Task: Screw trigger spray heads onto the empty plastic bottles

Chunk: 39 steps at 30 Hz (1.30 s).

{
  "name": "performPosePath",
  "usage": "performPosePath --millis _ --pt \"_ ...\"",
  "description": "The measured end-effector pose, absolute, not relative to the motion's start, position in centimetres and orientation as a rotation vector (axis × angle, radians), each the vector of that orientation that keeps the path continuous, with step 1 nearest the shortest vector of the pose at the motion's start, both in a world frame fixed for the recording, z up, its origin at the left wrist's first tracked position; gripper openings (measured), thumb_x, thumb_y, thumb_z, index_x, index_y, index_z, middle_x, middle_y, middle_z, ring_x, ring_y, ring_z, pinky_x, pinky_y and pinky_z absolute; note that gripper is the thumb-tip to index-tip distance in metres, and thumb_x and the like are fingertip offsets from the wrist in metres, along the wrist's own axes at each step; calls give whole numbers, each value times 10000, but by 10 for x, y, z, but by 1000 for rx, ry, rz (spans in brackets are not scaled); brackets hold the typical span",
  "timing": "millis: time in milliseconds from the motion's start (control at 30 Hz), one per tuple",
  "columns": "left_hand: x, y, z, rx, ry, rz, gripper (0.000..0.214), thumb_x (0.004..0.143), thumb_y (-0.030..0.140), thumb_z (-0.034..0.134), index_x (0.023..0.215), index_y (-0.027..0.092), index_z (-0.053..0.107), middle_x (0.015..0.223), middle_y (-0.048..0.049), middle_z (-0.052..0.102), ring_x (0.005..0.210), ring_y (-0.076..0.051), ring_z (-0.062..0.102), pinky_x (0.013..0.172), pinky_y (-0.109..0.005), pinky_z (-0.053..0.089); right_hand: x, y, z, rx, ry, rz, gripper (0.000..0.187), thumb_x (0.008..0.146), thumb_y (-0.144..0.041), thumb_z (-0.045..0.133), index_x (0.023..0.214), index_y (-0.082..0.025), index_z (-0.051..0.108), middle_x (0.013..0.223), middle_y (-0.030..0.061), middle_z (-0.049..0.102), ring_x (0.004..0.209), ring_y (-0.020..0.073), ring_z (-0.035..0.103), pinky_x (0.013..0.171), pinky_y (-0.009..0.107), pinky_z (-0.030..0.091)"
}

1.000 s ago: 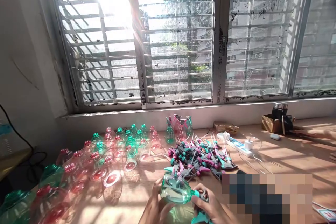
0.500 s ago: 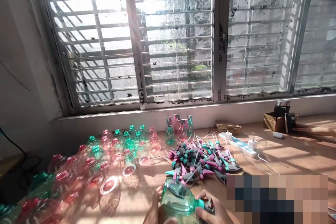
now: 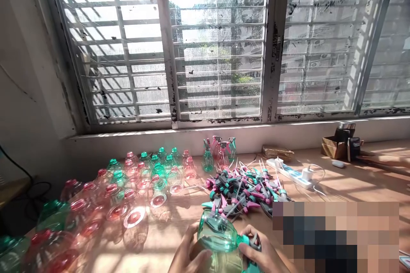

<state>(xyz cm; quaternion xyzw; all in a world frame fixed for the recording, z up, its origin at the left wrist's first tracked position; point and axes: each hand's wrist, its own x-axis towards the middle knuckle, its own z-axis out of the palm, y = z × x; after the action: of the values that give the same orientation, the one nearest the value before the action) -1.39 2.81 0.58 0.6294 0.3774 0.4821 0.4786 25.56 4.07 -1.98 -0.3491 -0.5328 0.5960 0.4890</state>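
Note:
A clear green spray bottle (image 3: 219, 234) lies tilted on its side between my hands, its neck pointing right. Wrapped around its body from the left is my left hand (image 3: 192, 249). My right hand (image 3: 256, 247) grips the teal collar of the spray head (image 3: 251, 241) at the bottle's neck. Part of the trigger is hidden by my fingers. Just beyond the bottle is a heap of loose spray heads (image 3: 243, 192) in pink, teal and grey, with thin tubes sticking out.
Several open pink and green bottles (image 3: 130, 204) stand on the left of the table. Behind the heap are a few bottles with spray heads (image 3: 223, 155). A power strip (image 3: 290, 173) and a small cardboard box (image 3: 333, 148) lie to the right. A blurred patch covers the lower right.
The view has shifted slightly. My hands keep hold of the bottle and spray head, and more of my left hand shows now.

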Motion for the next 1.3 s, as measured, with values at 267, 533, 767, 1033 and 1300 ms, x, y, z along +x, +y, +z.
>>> performPosePath --millis 267,533,767,1033,1300 --pt "-22 29 -7 1467 988 1218 495 892 513 768 1327 293 684 1419 -88 707 1384 -381 580 1185 -492 454 255 32 -10 -899 -1323 1402 471 778 -553 865 949 -220 579 608 -56 671 523 155 662 519 231 466" --pt "-17 29 -14 1450 956 1228 610 860 560 788 1378 279 630 1438 -133 681 1342 -385 616 1101 -458 526 255 27 -2 -889 -1305 1418 460 785 -519 873 974 -218 582 707 -53 670 576 164 679 553 253 504" --pt "-15 25 -7 1475 984 1242 608 878 601 744 1394 313 603 1345 -115 708 1176 -312 688 1021 -388 553 254 25 1 -921 -1280 1402 464 791 -527 859 990 -216 577 677 -69 639 564 161 672 557 260 491" --pt "-19 20 0 1568 1046 1152 617 917 574 711 1441 289 554 985 -60 752 945 -273 732 928 -389 591 253 29 -4 -872 -1309 1395 509 716 -556 901 931 -218 587 665 -63 654 542 161 676 544 265 539" --pt "-16 23 9 1602 971 1236 515 952 564 678 1400 317 615 1399 -113 689 1310 -341 634 1096 -397 528 254 25 0 -902 -1292 1405 511 729 -585 886 953 -223 603 693 -57 656 562 173 683 541 259 513"
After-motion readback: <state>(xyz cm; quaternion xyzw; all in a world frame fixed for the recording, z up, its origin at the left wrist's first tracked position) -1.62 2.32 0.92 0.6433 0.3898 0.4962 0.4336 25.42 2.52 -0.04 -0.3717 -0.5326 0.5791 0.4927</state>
